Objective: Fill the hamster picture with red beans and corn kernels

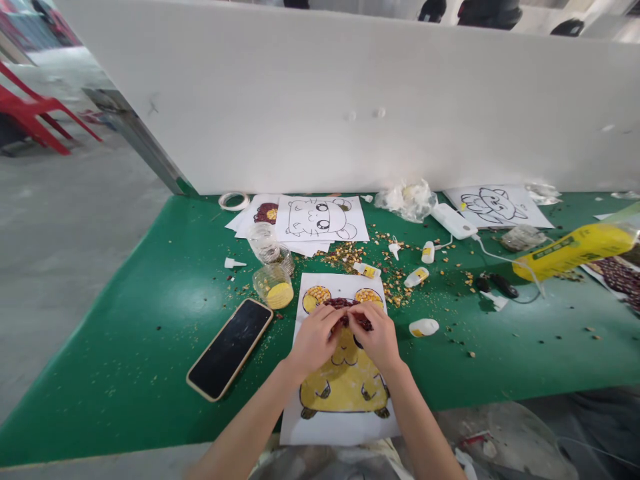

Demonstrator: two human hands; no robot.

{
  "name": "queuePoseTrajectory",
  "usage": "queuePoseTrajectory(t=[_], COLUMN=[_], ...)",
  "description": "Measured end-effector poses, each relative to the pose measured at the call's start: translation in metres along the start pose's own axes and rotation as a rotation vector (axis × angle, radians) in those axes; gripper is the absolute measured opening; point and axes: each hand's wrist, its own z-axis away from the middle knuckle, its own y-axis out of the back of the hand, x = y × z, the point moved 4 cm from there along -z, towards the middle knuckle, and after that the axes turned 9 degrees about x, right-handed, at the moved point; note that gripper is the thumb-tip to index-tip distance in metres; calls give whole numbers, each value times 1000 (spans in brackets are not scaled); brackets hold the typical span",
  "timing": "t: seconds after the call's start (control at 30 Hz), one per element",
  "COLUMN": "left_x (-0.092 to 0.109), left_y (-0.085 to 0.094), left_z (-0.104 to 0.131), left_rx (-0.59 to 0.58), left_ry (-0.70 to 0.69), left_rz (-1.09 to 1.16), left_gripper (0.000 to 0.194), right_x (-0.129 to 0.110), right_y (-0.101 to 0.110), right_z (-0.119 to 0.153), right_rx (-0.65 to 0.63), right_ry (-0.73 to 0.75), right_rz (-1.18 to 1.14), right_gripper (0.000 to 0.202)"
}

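Note:
A white sheet with a yellow animal picture (345, 390) lies on the green table in front of me. Its round ears are filled with yellow and orange kernels, and dark red beans (340, 303) cover the top of the head. My left hand (316, 337) and my right hand (374, 332) meet over these beans, fingertips pinched together and almost touching. Whatever the fingertips hold is too small to make out. The hands hide part of the animal's face.
A phone (230, 349) and clear plastic jars (273, 287) are to the left. Glue bottles (424, 327), scattered kernels, a white device (454, 221) and a yellow packet (575, 250) lie right. Drawings (323, 219) rest before the white partition (350, 100).

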Motion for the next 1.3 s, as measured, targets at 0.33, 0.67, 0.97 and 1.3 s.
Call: queuePoseTrajectory(t=[0.33, 0.67, 0.97, 1.3], left_x=[2, 0, 1, -3], left_y=[-3, -2, -1, -1], left_z=[1, 2, 1, 2], left_rx=[-31, -28, -23, -10], left_ry=[-13, 1, 7, 28], left_rz=[16, 39, 32, 22], left_gripper=[32, 36, 37, 41], right_x=[1, 0, -1, -3], right_y=[-1, 2, 2, 2], right_z=[0, -1, -1, 0], right_rx=[38, 46, 43, 10], right_ry=[21, -20, -36, -45], right_rz=[92, 37, 7, -41], right_gripper=[10, 8, 7, 8])
